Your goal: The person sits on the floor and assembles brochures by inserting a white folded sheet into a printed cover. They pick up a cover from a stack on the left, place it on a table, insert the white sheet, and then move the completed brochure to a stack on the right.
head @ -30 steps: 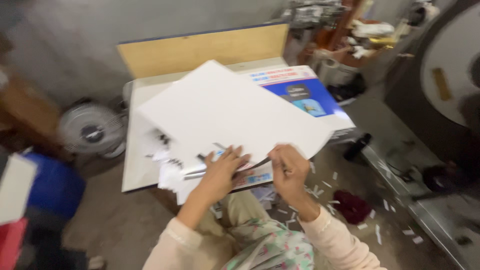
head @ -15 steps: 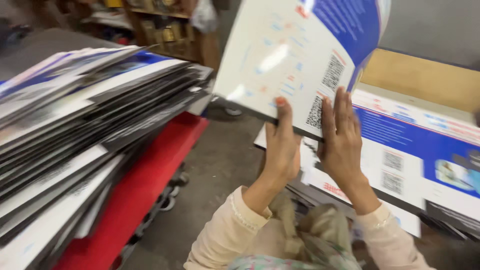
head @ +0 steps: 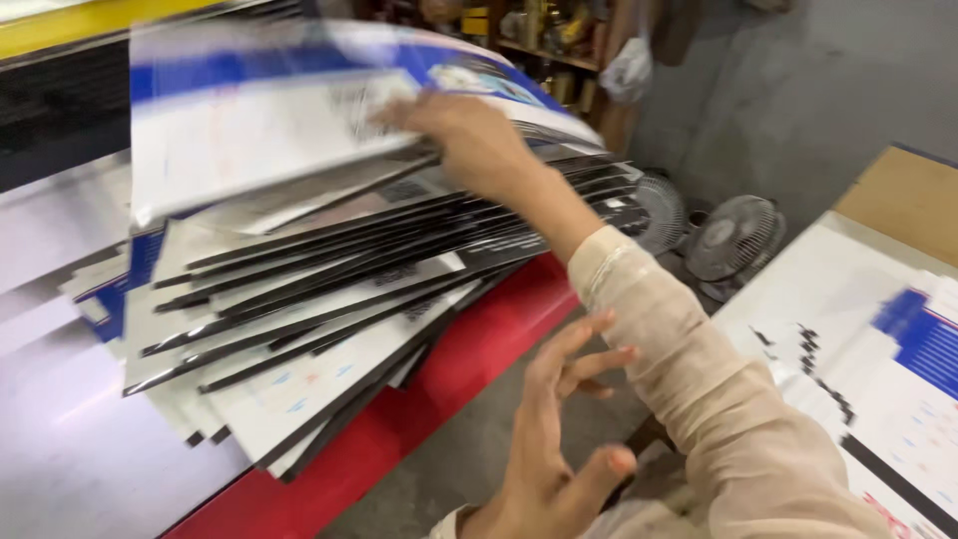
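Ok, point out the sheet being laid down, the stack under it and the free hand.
printed sheet [head: 259, 130], head view, white middle area
stack of sheets [head: 329, 299], head view, fanned edges
left hand [head: 554, 439], head view, palm

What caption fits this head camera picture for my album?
Right hand lays a printed sheet on the fanned stack atop a red cart; left hand hovers open.

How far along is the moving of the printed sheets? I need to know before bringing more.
Done: a tall, fanned pile of printed sheets lies on the red platform. In hand: the right hand lays a blue-and-white printed sheet on top, while the left hand hangs open and empty. Left: more sheets lie on the stack at the right.
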